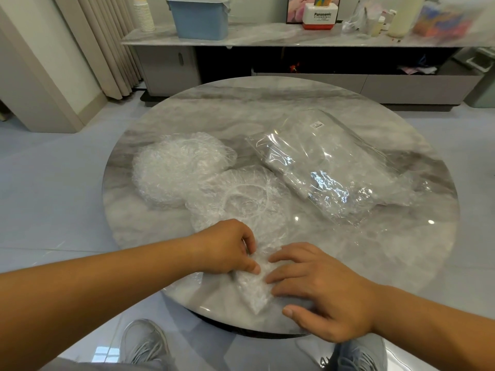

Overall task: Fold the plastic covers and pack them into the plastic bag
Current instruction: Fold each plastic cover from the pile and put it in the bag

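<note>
Left hand (227,250) pinched the plastic cover (254,290); right hand (321,287), fingers flat, pressed it onto the surface (267,103), apparently to crease it.

A round grey marbled stone table (267,103) stands on a glossy pale tiled floor (53,183). Beyond its far edge runs a long low cabinet with a grey marble top (267,36). On that top, towards the left, sits a blue plastic bin with a white lid (201,20), with a stack of white paper cups (144,14) just to its left. Further right stands a white and red box printed Panasonic (320,16), in front of a dark-framed picture (296,9). A tall cream container (404,14) stands near blurred colourful items at the far right. Pleated cream curtains (101,44) hang at the far left
</note>
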A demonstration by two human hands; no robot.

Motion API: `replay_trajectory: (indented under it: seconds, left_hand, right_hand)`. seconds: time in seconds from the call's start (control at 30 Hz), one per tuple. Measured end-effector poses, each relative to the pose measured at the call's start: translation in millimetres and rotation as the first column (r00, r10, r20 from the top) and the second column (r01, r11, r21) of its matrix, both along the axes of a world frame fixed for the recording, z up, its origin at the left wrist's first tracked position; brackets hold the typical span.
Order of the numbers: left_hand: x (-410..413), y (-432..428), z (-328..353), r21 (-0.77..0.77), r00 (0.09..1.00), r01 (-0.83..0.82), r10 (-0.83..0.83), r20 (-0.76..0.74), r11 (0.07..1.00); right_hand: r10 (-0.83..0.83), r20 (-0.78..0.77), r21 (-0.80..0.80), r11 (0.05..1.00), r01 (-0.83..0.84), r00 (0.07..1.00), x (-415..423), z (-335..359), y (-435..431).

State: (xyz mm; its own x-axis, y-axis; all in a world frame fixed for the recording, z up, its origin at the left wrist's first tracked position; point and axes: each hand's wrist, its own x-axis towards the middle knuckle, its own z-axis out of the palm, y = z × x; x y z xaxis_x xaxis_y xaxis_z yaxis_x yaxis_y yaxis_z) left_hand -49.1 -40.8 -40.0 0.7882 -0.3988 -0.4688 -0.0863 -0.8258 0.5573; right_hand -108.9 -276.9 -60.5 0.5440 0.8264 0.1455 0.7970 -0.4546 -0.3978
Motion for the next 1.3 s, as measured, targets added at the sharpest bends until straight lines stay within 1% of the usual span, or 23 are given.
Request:
replay_trajectory:
  seconds: [0.1,0.17,0.2,0.27,0.3,0.37,0.4,0.47,0.53,0.6,0.63,0.67,0.73,0.77,0.83,0.9,0.97,1.1,1.2,1.23,1.27,1.3]
  left_hand:
    - [0.1,1.0,2.1,0.027,0.997,0.055,-0.057,0.049,0.998]
    - [-0.8,2.8,3.7,0.019,0.995,0.068,-0.07,0.075,0.997]
    - [-1.7,3.7,4.1,0.0,0.995,0.064,-0.064,0.077,0.998]
    - [-3.6,4.6,4.8,-0.053,0.996,0.042,-0.037,0.085,0.998]
    - [-4.3,4.5,5.6,-0.083,0.996,0.025,-0.017,0.09,0.996]
    - [-4.5,4.4,7.5,-0.157,0.996,-0.029,0.042,0.075,0.987]
    - [-3.9,4.6,8.6,-0.206,0.996,-0.068,0.078,0.04,0.976]
    - [-4.0,5.6,10.9,-0.322,0.987,-0.16,0.141,-0.082,0.933]
    - [-5.3,6.1,14.3,-0.417,0.957,-0.262,0.179,-0.228,0.87]
    - [-6.5,4.6,16.5,-0.474,0.911,-0.37,0.213,-0.353,0.799]
    - [-6.7,3.6,16.6,-0.489,0.885,-0.42,0.227,-0.406,0.764]
    - [-6.5,2.5,16.0,-0.5,0.859,-0.468,0.243,-0.451,0.728]
    - [-5.2,1.4,13.7,-0.51,0.809,-0.557,0.288,-0.513,0.656]
    - [-4.4,1.2,12.8,-0.514,0.785,-0.596,0.313,-0.535,0.617]
    - [-2.5,1.7,12.3,-0.524,0.75,-0.65,0.352,-0.56,0.55]
    - [-0.8,2.7,12.0,-0.527,0.73,-0.677,0.373,-0.573,0.514]
    - [-0.8,2.8,12.0,-0.529,0.727,-0.68,0.368,-0.58,0.508]
    - [-5.7,-0.9,13.7,-0.521,0.729,-0.661,0.299,-0.615,0.541]
    - [-8.3,-2.8,15.2,-0.512,0.717,-0.652,0.236,-0.656,0.559]
    - [-8.2,-3.0,15.2,-0.502,0.71,-0.653,0.226,-0.667,0.567]
    - [-7.8,-2.5,15.3,-0.489,0.699,-0.657,0.223,-0.679,0.574]
    - [-6.6,-1.2,15.0,-0.474,0.682,-0.668,0.218,-0.698,0.574]
  right_hand:
    - [-0.109,-0.016,0.117,0.987,0.11,0.994,2.2,3.1,2.3]
    - [-0.242,-0.042,0.17,0.954,0.246,0.969,5.4,3.4,6.6]
    - [-0.332,-0.094,0.17,0.924,0.344,0.939,7.4,3.8,9.2]
    - [-0.492,-0.254,0.121,0.838,0.532,0.833,11.2,4.6,14.2]
    - [-0.542,-0.347,0.093,0.792,0.603,0.766,13.4,5.8,16.6]
    - [-0.576,-0.536,0.082,0.693,0.717,0.618,18.0,9.1,22.2]
    - [-0.565,-0.613,0.092,0.643,0.76,0.553,20.3,11.6,24.8]
    - [-0.535,-0.719,0.083,0.569,0.818,0.444,24.6,18.7,27.8]
    - [-0.524,-0.775,0.034,0.525,0.851,0.354,28.0,27.2,26.9]
    - [-0.505,-0.818,-0.007,0.489,0.872,0.276,30.2,34.2,24.5]
    - [-0.455,-0.859,-0.001,0.461,0.887,0.235,31.2,36.3,24.3]
    - [-0.359,-0.912,0.032,0.422,0.906,0.199,31.9,37.2,24.3]
    - [-0.09,-0.983,0.121,0.331,0.936,0.159,33.7,38.9,23.7]
    - [0.023,-0.987,0.156,0.295,0.943,0.157,34.4,40.1,23.0]
    - [0.161,-0.975,0.191,0.272,0.943,0.151,35.8,39.7,21.0]
    - [0.19,-0.973,0.183,0.284,0.941,0.131,36.6,36.6,19.6]
    - [0.119,-0.982,0.177,0.331,0.927,0.146,35.3,34.1,20.8]
    - [-0.107,-0.953,0.209,0.441,0.873,0.283,32.0,34.8,26.8]
    - [-0.157,-0.903,0.27,0.52,0.811,0.401,29.9,34.4,26.8]
    - [-0.166,-0.878,0.298,0.545,0.784,0.45,28.3,35.2,25.6]
    - [-0.181,-0.834,0.336,0.582,0.74,0.52,26.4,35.2,23.6]
    - [-0.212,-0.759,0.368,0.642,0.673,0.616,24.3,35.3,21.3]
